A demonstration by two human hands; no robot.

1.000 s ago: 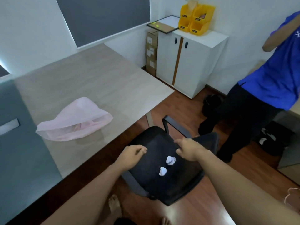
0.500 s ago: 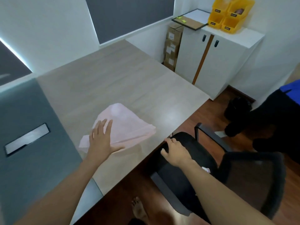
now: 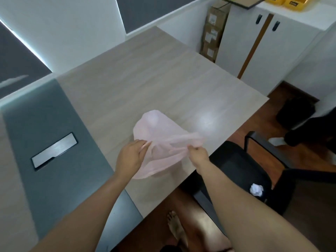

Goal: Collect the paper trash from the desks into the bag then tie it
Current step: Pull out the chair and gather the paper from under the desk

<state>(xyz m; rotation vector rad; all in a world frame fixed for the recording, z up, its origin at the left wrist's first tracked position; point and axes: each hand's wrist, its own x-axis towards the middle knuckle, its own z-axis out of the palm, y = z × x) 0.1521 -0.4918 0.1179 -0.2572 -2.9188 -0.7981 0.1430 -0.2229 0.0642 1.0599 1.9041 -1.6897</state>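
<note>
left hand: fingers pinching the near-left rim of the pink bag
right hand: fingers pinching the right rim
pink bag: on the bench, by its front edge
paper ball: on the chair seat, well apart from the pink bag
step in hand: opening the mouth; best to draw both rims apart gently, since thin film probably clings
</note>
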